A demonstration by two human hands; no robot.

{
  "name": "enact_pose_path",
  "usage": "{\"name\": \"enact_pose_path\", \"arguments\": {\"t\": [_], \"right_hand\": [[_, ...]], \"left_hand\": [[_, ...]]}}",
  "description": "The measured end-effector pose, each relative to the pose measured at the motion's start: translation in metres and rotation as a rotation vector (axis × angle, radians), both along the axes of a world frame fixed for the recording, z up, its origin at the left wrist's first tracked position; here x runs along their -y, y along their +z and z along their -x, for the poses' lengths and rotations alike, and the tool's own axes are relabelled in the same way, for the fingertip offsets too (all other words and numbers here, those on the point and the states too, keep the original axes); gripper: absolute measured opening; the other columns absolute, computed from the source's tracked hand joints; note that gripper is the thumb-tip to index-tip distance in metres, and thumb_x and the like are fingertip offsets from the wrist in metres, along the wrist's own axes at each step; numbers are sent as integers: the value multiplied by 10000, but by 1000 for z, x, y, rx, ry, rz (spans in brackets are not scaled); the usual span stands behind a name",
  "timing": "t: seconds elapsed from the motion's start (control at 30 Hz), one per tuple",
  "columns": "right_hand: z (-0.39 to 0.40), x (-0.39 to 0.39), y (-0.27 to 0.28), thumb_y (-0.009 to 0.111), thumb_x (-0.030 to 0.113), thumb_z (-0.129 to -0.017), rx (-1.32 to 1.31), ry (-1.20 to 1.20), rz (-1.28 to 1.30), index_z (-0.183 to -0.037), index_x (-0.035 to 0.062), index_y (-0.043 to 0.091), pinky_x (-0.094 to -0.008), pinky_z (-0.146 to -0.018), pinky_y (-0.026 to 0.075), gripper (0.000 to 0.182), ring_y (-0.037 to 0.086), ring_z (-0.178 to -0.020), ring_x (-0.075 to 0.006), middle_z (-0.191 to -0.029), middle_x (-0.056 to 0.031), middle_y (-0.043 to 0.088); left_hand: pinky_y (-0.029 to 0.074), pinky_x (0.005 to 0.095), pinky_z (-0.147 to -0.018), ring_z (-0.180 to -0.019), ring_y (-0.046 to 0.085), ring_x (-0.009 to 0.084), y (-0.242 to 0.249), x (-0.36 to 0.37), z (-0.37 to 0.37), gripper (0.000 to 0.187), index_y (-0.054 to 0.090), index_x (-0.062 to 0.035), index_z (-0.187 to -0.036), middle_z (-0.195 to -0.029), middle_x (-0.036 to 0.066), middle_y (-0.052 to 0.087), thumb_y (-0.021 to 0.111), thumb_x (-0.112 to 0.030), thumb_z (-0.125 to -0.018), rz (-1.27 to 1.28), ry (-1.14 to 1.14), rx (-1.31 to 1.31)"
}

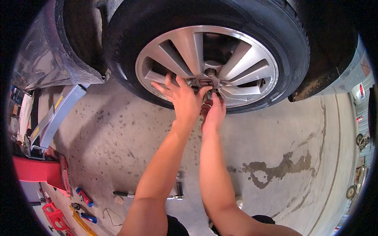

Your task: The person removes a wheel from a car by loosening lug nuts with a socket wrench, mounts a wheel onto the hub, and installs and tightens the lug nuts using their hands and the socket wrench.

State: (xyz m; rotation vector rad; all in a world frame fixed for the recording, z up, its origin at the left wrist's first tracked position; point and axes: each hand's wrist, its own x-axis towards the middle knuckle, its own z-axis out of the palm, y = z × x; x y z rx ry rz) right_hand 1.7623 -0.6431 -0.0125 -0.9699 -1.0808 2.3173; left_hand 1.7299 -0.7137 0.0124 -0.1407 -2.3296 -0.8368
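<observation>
**Both hands at the hub, fingertip work**

Left hand (185, 96): fingers spread over the lower left spokes, thumb reaching to the lower edge of the cap (206, 82); no grasp seen. Right hand (215, 112): fingers bunched just below the cap, beside the left thumb. Cannot tell whether they pinch anything; the fingertips are partly hidden.

Wheel (193, 49): far side, centre, directly ahead, inside the tire (256, 15). Another recess (211, 72) shows just above the cap.

Judgement on method: light fingertip pressure, square to the wheel face, should suit this confined spot. The left hand does best as a steady brace, its thumb out of the right fingers' way. Tilting or forcing a small part here could bind it; a loose pinch could drop it. A clear sightline past the thumb would help.

Outward: wrench (175, 197) on the floor (118, 137), near, partly behind the left forearm. Two cans (84, 197) near left; lift arm (65, 108) far left. Stain (289, 167) on the right.
</observation>
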Motion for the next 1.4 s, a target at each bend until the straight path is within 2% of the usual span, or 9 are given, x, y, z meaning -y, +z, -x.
{"name": "enact_pose_path", "arguments": {"t": [0.23,0.33,0.43,0.57,0.63,0.87,0.97,1.03,1.4], "right_hand": [[4,-11,-21,690,275,-996,-81,86,285,-1137,70,636,-295,-591,451,254,604,-769,-139,-963,-5,639],[9,-5,-21,673,338,-1010,-27,6,-111,-1145,76,650,-301,-595,463,296,593,-754,-132,-951,-11,644],[5,-12,-15,673,351,-1012,5,93,133,-1160,64,637,-305,-602,473,325,604,-764,-132,-981,-23,654],[7,-6,-8,659,347,-1022,87,114,-68,-1171,59,644,-307,-594,476,325,621,-744,-129,-976,-30,680],[11,2,-10,626,353,-1041,-38,-30,-113,-1126,52,657,-314,-591,491,314,618,-674,-135,-874,-28,693],[1,-2,0,630,332,-1041,14,82,102,-1088,43,650,-309,-590,501,294,630,-665,-149,-867,-38,695],[10,1,-15,602,351,-1049,-36,-64,-127,-1079,56,655,-286,-561,465,301,624,-644,-147,-837,-40,688],[2,-4,5,610,357,-1040,22,42,50,-1092,75,646,-274,-553,440,289,622,-656,-139,-845,-35,683],[1,-8,4,670,362,-1001,68,85,-9,-1188,112,646,-285,-567,437,313,629,-739,-141,-1002,-17,697]], "left_hand": [[-73,743,-1186,-1449,158,579,-1,0,0,1086,391,276,-1248,-1383,479,340,876,-550,-736,6,1,-16],[-70,746,-1185,-1450,165,576,-3,0,2,1084,388,276,-1246,-1372,478,354,879,-546,-736,15,6,-5],[-66,753,-1181,-1453,152,578,-2,1,0,1084,385,279,-1239,-1373,479,351,882,-542,-734,27,1,8],[-46,769,-1173,-1447,95,604,-1,0,0,1083,381,273,-1248,-1407,475,299,891,-529,-728,3,9,7],[-38,772,-1171,-1441,79,616,0,-1,-1,1081,378,265,-1260,-1424,470,275,891,-525,-730,-2,16,9],[-31,782,-1165,-1433,52,643,3,-2,-4,1083,364,253,-1288,-1447,463,242,880,-530,-745,-23,15,22],[-45,782,-1162,-1436,48,641,-1,0,-1,1092,358,260,-1288,-1434,462,269,880,-532,-747,-24,-25,37],[-53,780,-1162,-1437,55,638,-1,0,-2,1091,359,262,-1289,-1427,466,280,881,-528,-748,-23,-14,36],[-61,765,-1178,-1450,90,613,0,1,-1,1050,422,255,-1256,-1408,450,326,863,-555,-753,0,5,10]]}}
